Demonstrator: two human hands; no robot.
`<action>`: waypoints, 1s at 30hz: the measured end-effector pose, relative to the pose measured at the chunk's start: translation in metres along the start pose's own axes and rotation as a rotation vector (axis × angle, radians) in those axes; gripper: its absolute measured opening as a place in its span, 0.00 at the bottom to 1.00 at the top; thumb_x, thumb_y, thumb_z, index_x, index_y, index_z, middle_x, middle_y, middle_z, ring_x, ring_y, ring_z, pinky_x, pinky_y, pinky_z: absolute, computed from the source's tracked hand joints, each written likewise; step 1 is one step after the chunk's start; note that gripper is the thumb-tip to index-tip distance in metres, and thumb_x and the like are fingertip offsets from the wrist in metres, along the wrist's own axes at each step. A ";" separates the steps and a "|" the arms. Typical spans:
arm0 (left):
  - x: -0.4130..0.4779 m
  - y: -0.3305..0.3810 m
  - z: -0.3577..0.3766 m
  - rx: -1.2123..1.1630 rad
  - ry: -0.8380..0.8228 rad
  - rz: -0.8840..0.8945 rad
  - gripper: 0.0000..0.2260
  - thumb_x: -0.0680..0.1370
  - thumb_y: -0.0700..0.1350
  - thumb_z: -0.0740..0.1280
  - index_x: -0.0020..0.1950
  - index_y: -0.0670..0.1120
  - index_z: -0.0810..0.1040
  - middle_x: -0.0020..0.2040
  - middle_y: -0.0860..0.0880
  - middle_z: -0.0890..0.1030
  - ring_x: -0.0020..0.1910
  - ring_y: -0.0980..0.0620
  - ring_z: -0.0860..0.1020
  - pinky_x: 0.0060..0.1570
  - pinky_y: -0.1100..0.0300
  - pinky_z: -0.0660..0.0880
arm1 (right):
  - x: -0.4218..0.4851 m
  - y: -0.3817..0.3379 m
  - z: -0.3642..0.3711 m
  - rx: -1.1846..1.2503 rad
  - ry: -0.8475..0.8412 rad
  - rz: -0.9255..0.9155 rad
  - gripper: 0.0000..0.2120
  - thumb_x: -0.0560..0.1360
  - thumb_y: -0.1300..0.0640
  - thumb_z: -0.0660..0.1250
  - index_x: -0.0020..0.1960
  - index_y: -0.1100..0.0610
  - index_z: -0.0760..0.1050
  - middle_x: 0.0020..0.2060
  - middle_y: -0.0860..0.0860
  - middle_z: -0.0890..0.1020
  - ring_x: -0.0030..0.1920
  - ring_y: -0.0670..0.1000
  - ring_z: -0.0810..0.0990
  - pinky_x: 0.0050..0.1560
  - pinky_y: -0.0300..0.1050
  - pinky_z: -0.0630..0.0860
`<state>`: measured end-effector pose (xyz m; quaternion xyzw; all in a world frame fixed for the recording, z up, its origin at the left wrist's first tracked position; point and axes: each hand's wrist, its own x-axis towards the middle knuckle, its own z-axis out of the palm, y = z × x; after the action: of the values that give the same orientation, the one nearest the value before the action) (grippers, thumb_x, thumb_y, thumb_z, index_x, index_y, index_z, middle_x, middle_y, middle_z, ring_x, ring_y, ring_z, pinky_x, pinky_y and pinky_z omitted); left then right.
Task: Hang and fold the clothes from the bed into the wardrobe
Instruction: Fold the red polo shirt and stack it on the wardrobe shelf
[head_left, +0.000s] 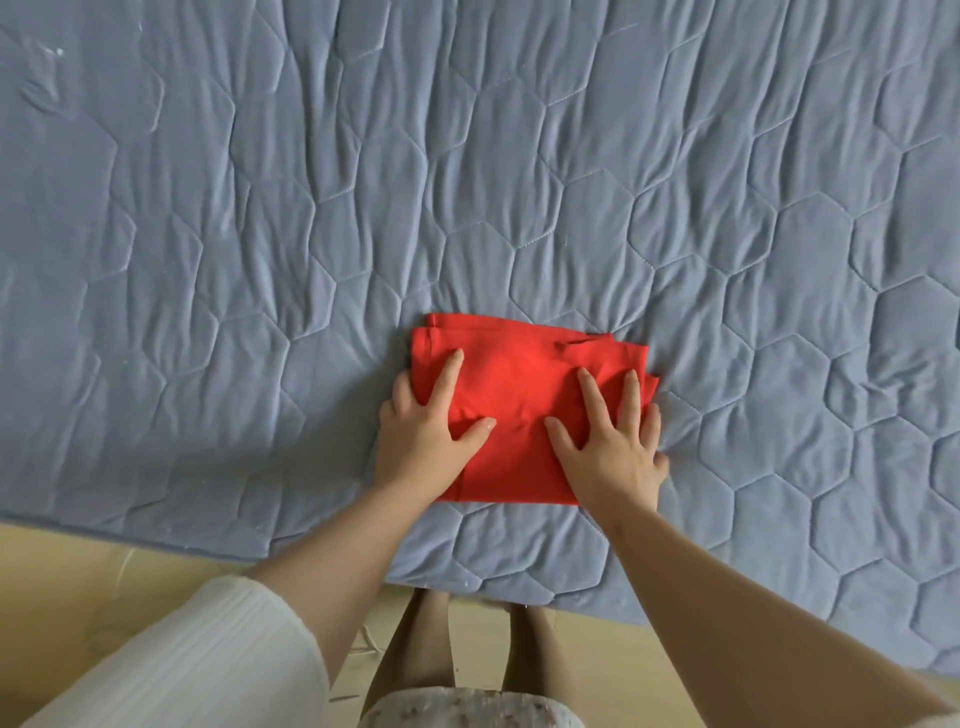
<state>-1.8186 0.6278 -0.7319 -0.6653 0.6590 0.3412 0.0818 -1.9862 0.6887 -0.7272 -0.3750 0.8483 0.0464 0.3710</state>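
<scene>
A red garment (519, 374) lies folded into a small rectangle on the blue-grey quilted bed cover (467, 182), close to the bed's near edge. My left hand (431, 421) rests on its left side, thumb on top and fingers wrapped around the left edge. My right hand (613, 436) lies flat on its right side with fingers spread, the outer fingers reaching past the cloth onto the cover. The folded layers show at the far left and right corners. No wardrobe is in view.
The bed cover fills most of the view, wrinkled, with hexagon stitching. Its near edge (208, 551) runs across the bottom left above a light wooden floor (78, 587). My legs stand against the bed edge.
</scene>
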 end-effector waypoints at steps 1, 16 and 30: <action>0.003 0.001 -0.002 -0.067 -0.048 -0.038 0.36 0.70 0.62 0.67 0.72 0.69 0.50 0.69 0.40 0.61 0.63 0.38 0.67 0.63 0.49 0.64 | 0.000 -0.002 -0.002 0.047 -0.016 0.018 0.31 0.72 0.34 0.57 0.71 0.30 0.47 0.76 0.42 0.42 0.74 0.58 0.49 0.68 0.62 0.56; -0.043 -0.005 -0.085 -0.705 -0.359 -0.338 0.33 0.68 0.46 0.75 0.69 0.57 0.66 0.63 0.49 0.74 0.57 0.51 0.74 0.57 0.58 0.71 | -0.046 -0.023 -0.070 0.468 -0.270 -0.030 0.32 0.69 0.61 0.72 0.70 0.49 0.66 0.67 0.55 0.65 0.65 0.53 0.68 0.65 0.41 0.65; -0.188 -0.042 -0.313 -1.091 0.234 -0.364 0.33 0.67 0.46 0.76 0.68 0.60 0.65 0.59 0.52 0.71 0.52 0.53 0.73 0.48 0.62 0.68 | -0.175 -0.215 -0.199 0.731 -0.547 -0.349 0.30 0.70 0.69 0.69 0.66 0.48 0.65 0.63 0.55 0.71 0.51 0.52 0.75 0.53 0.48 0.72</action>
<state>-1.6517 0.6123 -0.4053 -0.7469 0.2679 0.5359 -0.2885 -1.8827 0.5699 -0.4246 -0.3308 0.6050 -0.2205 0.6898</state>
